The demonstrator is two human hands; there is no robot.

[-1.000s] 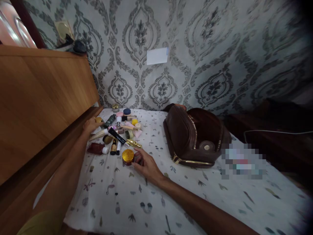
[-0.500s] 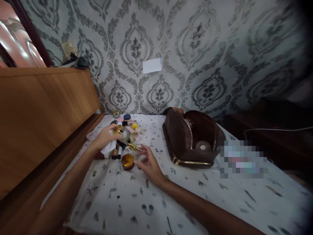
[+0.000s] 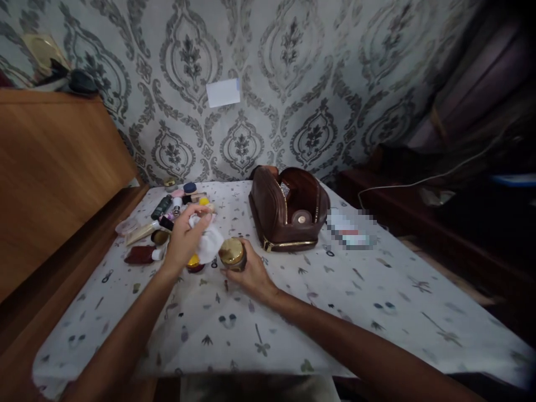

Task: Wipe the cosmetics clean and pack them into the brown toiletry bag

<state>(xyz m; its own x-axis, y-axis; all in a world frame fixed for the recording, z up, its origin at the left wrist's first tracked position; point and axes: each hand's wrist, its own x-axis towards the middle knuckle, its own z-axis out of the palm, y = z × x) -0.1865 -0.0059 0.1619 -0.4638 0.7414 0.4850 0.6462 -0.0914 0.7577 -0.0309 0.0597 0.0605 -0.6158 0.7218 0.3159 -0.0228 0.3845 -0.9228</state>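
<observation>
My right hand [image 3: 253, 273] is wrapped round a jar with a shiny gold lid [image 3: 232, 253], held above the patterned cloth. Just left of it, my left hand [image 3: 186, 234] grips a white cloth [image 3: 208, 241] that hangs from its fingers beside the jar. Partly covered by this cloth is a small round container, yellow on top and dark red below [image 3: 195, 264]. Several cosmetics lie behind and left of my left hand, among them a dark red bottle with a white cap [image 3: 140, 255], a dark green bottle [image 3: 161, 206] and a blue-lidded jar [image 3: 190, 188].
A brown bag [image 3: 268, 209] stands unzipped and open right of my hands. Beyond it lies a pixelated item [image 3: 349, 229]. A wooden cabinet [image 3: 62, 184] borders the left side, and a patterned wall rises behind. On the right, a white cable [image 3: 402, 185] crosses dark furniture.
My right hand, empty before, now holds the gold-lidded jar that was in my left hand. My left hand now has the white cloth beside the jar. The view has shifted right.
</observation>
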